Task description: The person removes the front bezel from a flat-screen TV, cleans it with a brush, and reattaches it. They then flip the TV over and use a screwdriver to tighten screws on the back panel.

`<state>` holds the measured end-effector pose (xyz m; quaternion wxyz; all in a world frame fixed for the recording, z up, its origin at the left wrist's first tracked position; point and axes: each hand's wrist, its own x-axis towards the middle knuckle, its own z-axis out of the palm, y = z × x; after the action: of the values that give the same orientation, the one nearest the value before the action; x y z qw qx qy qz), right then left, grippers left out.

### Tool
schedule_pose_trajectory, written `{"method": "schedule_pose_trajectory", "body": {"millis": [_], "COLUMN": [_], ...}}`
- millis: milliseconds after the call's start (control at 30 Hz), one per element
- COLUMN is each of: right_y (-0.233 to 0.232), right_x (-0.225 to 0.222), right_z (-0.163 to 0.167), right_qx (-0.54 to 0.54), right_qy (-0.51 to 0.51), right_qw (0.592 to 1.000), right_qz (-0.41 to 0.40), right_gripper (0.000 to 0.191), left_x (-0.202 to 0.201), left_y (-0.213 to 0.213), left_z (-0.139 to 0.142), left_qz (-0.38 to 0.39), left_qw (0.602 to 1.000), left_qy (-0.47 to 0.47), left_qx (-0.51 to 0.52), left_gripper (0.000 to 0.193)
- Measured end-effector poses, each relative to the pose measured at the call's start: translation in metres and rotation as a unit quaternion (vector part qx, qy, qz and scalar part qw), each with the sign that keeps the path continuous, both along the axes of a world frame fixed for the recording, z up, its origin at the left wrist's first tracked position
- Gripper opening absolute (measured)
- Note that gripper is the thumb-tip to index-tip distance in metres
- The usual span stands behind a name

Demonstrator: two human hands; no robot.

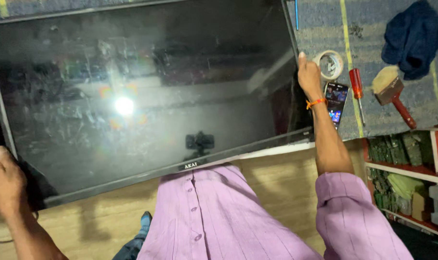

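A large flat-screen television [146, 86] with a dark, smudged glass front lies tilted across a workbench. My left hand [4, 178] grips its lower left corner, thumb on the bezel. My right hand [309, 74] holds the right edge of the frame, an orange thread tied around the wrist. A purple shirt [219, 216] fills the lower middle of the view.
On a blue-grey patterned cloth [325, 24] to the right lie a roll of tape [331, 64], a lit phone [335, 101], a red-handled screwdriver [357, 89], a brush with a red handle [392, 91] and a dark blue rag [416, 36]. Shelves [411, 168] with parts stand at lower right.
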<state>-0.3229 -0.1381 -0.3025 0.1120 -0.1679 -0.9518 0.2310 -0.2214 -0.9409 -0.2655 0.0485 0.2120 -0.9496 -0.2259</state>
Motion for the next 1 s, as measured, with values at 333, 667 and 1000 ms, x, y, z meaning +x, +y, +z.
{"method": "schedule_pose_trajectory", "body": {"millis": [333, 667, 1000], "right_y": [0.023, 0.026, -0.046], "right_x": [0.118, 0.152, 0.197], "right_z": [-0.006, -0.039, -0.044], "right_qx": [0.009, 0.051, -0.133], "right_qy": [0.039, 0.016, 0.303], "right_qw": [0.997, 0.998, 0.915], "right_qz": [0.072, -0.017, -0.233], "right_gripper": [0.056, 0.067, 0.044], "left_x": [0.042, 0.048, 0.059], "left_y": [-0.023, -0.007, 0.008], "left_z": [-0.019, -0.023, -0.009], "left_qz": [0.027, 0.071, 0.044], "left_qw": [0.998, 0.997, 0.988], "left_qy": [-0.053, 0.038, 0.067], "left_qx": [-0.035, -0.018, -0.134], "left_gripper": [0.073, 0.076, 0.051]}}
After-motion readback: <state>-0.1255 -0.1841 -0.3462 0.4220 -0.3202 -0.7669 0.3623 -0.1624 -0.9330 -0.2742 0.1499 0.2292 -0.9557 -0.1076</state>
